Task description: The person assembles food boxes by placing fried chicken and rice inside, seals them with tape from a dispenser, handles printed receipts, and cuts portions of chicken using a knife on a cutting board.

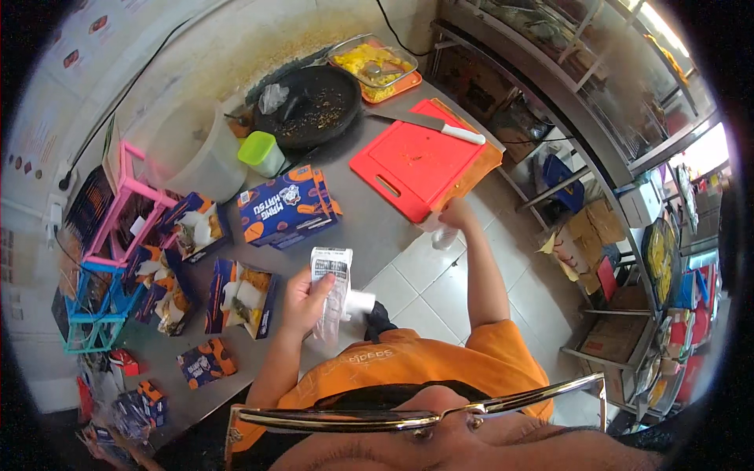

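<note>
My left hand (306, 300) grips a white plastic packet (331, 300) that bears dark printed writing, its thumb laid across the front. Just right of that packet is a blurred white piece (359, 301), which I cannot make out. My right hand (458, 214) is beside the near corner of a red cutting board (406, 159). Its fingers close on crumpled translucent plastic (444, 238), which hangs past the table edge. A closed blue and orange cardboard box (288, 206) stands on the steel table (353, 235), beyond my left hand.
A white-handled knife (459, 133) lies across the board. Behind are a black round pan (318, 118), a glass dish of yellow food (406, 66) and a green-lidded tub (259, 152). Several open food boxes (259, 300) sit at left, near pink (125, 206) and blue plastic racks (94, 306).
</note>
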`<state>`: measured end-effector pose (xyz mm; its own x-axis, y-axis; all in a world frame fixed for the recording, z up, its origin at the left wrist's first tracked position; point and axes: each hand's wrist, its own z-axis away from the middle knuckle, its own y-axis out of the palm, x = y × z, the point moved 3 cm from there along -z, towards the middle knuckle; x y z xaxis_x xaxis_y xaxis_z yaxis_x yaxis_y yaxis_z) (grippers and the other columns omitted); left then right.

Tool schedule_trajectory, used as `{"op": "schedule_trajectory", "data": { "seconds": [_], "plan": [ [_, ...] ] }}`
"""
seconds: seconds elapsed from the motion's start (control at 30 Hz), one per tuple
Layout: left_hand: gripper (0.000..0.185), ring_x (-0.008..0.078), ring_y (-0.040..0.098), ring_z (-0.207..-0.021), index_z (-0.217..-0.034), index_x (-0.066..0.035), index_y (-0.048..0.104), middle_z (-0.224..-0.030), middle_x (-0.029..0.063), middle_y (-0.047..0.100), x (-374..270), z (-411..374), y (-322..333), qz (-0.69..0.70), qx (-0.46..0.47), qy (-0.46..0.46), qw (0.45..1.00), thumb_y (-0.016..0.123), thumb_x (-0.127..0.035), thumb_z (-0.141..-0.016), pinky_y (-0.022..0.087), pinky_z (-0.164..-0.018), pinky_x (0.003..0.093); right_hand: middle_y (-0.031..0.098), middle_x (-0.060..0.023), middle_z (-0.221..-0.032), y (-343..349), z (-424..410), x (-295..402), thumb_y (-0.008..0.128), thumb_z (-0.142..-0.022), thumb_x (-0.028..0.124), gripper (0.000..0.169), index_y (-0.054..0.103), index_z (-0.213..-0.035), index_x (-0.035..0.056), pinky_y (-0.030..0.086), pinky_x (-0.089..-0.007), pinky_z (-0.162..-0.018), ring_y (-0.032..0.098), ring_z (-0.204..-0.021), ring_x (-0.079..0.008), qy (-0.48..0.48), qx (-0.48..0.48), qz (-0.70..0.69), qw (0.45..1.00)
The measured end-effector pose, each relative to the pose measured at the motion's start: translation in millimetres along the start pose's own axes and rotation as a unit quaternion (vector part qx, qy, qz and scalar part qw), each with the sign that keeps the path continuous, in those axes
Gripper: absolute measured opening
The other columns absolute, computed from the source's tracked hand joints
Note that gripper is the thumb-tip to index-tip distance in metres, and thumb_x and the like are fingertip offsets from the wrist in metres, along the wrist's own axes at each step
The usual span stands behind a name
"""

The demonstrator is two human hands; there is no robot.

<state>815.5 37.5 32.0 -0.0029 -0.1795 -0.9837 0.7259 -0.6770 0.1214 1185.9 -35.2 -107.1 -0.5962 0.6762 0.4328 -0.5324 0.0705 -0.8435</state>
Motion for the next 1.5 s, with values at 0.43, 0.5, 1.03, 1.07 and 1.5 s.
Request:
{"op": "schedule_trajectory", "data": {
  "seconds": [0.43,0.5,1.03,1.07,1.5],
  "plan": [
    [0.018,0.0099,0.053,-0.085,-0.1,0.001,0.057,-0.093,0.0047,0.058,-4,115,-47,-0.024,-0.108,0.145,0.983,0.053,-0.009,-0.086,0.041,-0.076,0.024,0.06,-0.0042,-0.085,-52,234,191,0.058,-0.076,-0.004,0.03,0.051,-0.105,-0.0003,0.044,-0.0205,-0.061,0.057,-0.074,-0.0081,-0.273,0.219,-0.543,0.763],
    [0.02,0.0136,0.051,-0.091,-0.103,0.002,0.054,-0.097,0.0074,0.056,-11,149,-60,-0.096,-0.136,0.181,0.969,0.052,-0.007,-0.086,0.04,-0.079,0.0262,0.061,-0.0059,-0.089,-20,285,241,0.055,-0.075,-0.008,0.032,0.051,-0.107,-0.0016,0.047,-0.0206,-0.064,0.059,-0.076,-0.0105,-0.266,0.301,-0.623,0.672],
    [0.028,0.0232,0.046,-0.103,-0.115,0.003,0.044,-0.112,0.0144,0.045,1,440,-129,-0.18,-0.319,0.185,0.912,0.042,-0.007,-0.088,0.033,-0.09,0.033,0.061,-0.0025,-0.08,172,505,391,0.055,-0.077,-0.004,0.024,0.052,-0.1,0.0025,0.044,-0.0189,-0.057,0.055,-0.066,-0.0068,-0.277,0.441,-0.534,0.666],
    [0.03,0.0224,0.043,-0.106,-0.116,0.003,0.043,-0.115,0.0138,0.043,4,450,-129,-0.133,-0.316,0.166,0.925,0.042,-0.008,-0.089,0.031,-0.093,0.0335,0.061,-0.0031,-0.079,174,512,396,0.056,-0.077,-0.005,0.027,0.05,-0.102,0.0025,0.044,-0.0191,-0.057,0.055,-0.065,-0.0069,-0.31,0.411,-0.509,0.69],
    [0.028,0.0212,0.045,-0.102,-0.116,0.002,0.039,-0.113,0.016,0.043,11,492,-142,-0.177,-0.629,0.148,0.743,0.04,-0.011,-0.091,0.035,-0.089,0.0328,0.041,-0.012,-0.12,234,571,418,0.047,-0.077,-0.013,0.054,0.026,-0.123,0.0051,0.028,-0.0298,-0.095,0.038,-0.114,-0.0169,-0.271,0.631,-0.477,0.548]
  ]
}}
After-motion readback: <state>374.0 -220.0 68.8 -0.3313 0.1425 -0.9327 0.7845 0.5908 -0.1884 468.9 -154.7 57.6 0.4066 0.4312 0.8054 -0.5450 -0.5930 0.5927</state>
